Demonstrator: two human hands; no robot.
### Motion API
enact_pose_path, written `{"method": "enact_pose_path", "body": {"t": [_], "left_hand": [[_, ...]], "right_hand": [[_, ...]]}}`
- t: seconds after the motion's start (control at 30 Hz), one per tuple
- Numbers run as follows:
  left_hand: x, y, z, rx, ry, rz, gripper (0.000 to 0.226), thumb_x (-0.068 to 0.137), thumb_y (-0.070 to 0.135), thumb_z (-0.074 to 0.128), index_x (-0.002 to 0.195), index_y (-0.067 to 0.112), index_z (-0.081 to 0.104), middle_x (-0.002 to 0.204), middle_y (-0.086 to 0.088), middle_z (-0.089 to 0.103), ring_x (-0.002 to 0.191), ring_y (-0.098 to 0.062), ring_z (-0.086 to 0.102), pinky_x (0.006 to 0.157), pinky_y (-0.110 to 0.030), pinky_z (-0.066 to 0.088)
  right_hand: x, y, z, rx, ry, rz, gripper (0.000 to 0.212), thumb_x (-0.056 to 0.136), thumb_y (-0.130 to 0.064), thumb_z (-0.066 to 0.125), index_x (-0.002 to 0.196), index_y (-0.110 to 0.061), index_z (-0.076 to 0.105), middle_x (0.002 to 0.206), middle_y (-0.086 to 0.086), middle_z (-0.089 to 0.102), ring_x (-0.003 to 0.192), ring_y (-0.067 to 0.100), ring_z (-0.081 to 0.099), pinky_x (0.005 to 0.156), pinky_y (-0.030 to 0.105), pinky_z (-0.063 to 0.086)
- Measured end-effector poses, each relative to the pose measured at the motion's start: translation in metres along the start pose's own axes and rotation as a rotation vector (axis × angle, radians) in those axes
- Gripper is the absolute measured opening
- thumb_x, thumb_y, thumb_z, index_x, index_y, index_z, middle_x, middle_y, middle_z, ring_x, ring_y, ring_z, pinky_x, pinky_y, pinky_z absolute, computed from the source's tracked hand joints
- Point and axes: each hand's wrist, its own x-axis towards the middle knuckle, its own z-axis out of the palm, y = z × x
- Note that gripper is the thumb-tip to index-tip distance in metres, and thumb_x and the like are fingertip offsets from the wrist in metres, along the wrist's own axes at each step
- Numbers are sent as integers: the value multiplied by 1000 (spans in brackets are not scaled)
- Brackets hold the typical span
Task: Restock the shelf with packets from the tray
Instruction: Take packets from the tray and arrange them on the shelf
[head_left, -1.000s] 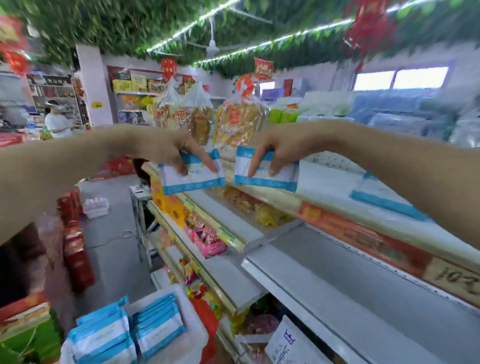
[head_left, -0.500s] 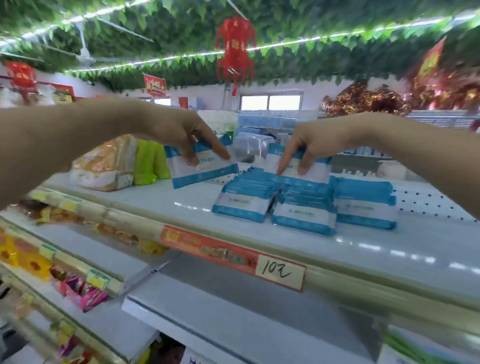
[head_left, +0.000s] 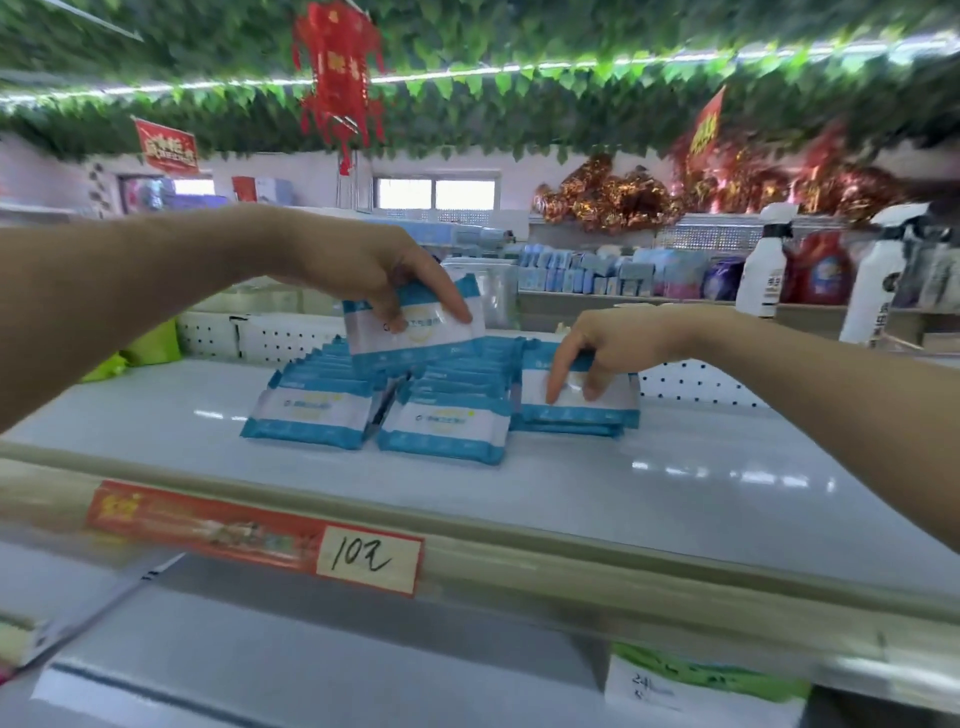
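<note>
Two hands over shelf (head_left: 571, 499): left hand (head_left: 363, 265) fingers pinching raised packet (head_left: 415, 332); right hand (head_left: 602, 348) fingers, at 3 o'clock, on stacked packet (head_left: 576, 402).

3 packet rows (head_left: 447, 415) on shelf (head_left: 675, 483)

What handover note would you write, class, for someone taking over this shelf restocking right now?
Left hand: holds one blue-and-white packet in the air above the rows.
Right hand: fingers pressing a packet onto the right-hand stack.
Shelf: two rows of standing packets, plus that stack.
Done: right packet is down, not released.
Left: release it, then place the left packet. The tray is out of view.
</note>
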Motion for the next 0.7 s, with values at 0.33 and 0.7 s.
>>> {"method": "enact_pose_path", "body": {"t": [0.33, 0.7], "left_hand": [[28, 13, 12, -34, 21, 19, 56, 92, -9, 67, 122, 37, 75, 115, 25, 73, 101, -6, 73, 78, -22, 60], [55, 21, 20, -89, -7, 71, 52, 92, -12, 65, 126, 28, 73, 112, 21, 76, 101, -10, 75, 77, -28, 63]], "right_hand": [[19, 5, 16, -4, -28, -111, 50, 82, -8, 81, 107, -51, 75, 125, -18, 51, 116, 22, 54, 101, 49, 48], [7, 12, 21, 66, -2, -114, 47, 88, -11, 78, 117, -48, 72, 139, -15, 39, 129, 15, 40, 107, 31, 44]]}}
